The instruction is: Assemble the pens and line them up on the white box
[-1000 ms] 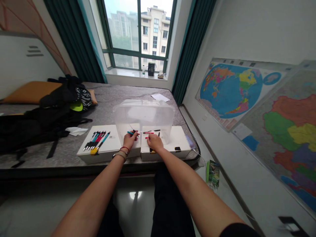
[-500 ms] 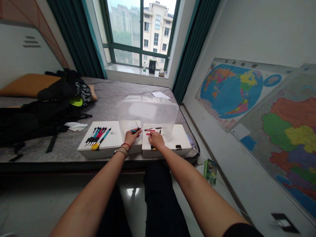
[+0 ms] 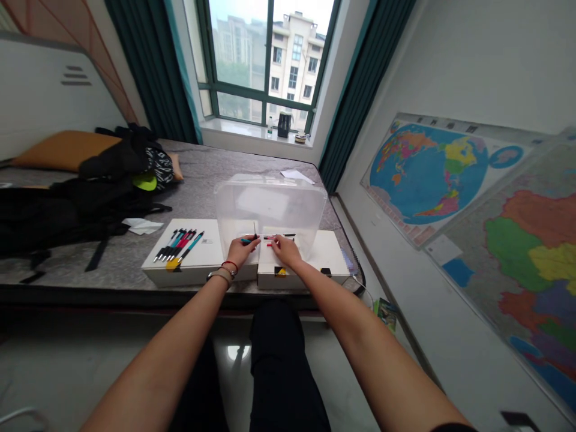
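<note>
My left hand [image 3: 240,252] is closed around a teal pen barrel [image 3: 246,240], and a thin dark piece stands up from its fingertips. Close beside it, my right hand [image 3: 285,251] is pinched over the right white box; whatever is between its fingertips is too small to make out. A small red pen part [image 3: 269,245] lies by those fingertips. Behind them, slim dark pen parts [image 3: 283,236] rest on the box, near the clear plastic bin [image 3: 270,207]. Several assembled pens [image 3: 180,245], teal, red and dark, lie side by side on the left white box [image 3: 209,255].
Both boxes sit along the front edge of a grey mattress [image 3: 198,162]. Black bags [image 3: 112,174] and a white tissue [image 3: 142,226] lie to the left. A white sheet [image 3: 297,176] is behind the bin. Maps [image 3: 432,168] hang on the right wall.
The view has shifted slightly. My right hand has risen off the red part, its fingertips now nearer the pen parts behind. The thin piece at my left hand stands more upright.
</note>
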{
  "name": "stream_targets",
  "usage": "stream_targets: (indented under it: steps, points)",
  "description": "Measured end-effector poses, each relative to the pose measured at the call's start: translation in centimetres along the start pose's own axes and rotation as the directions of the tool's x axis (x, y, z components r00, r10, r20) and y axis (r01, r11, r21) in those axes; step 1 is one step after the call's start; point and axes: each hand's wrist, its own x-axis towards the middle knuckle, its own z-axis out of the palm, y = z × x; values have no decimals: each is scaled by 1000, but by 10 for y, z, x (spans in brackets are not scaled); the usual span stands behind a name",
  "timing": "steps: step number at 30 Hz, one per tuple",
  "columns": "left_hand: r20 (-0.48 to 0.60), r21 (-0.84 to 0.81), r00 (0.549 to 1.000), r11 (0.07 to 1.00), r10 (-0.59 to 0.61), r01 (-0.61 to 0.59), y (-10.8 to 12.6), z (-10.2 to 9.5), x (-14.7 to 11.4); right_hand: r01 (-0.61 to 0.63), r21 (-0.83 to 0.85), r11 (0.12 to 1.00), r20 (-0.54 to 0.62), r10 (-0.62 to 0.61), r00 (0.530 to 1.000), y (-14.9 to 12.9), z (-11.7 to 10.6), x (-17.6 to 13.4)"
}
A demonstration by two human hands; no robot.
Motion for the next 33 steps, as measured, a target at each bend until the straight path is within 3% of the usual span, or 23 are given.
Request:
stream_targets:
  steps: [4,8,13,19,24,29,33]
  points:
    - [-2,13,999,999,33,-33,0,2,-1,29,-27,999,38,-28,999,10,-25,37]
    - [-17,71,994,992,109,-108,-5,1,0,100,-164,981,227,-61,972,17,-48,70]
    - [-33,17,997,997,75,-74,-11,1,3,223,-284,932,367,-109,924,9,-60,88]
    - [-41,-35,998,999,36,-38,-9,1,4,415,-204,887,422,-303,855,-19,-34,87]
    - [-117,-29,992,998,48,-52,-4,1,1,399,-218,891,402,-290,869,-23,-9,90]
    - [-120,-10,990,997,74,-75,-9,2,2,345,-252,904,410,-222,884,-21,-2,95]
    - [-142,55,983,992,118,-111,-16,2,4,280,-255,925,347,-183,920,-25,6,96]
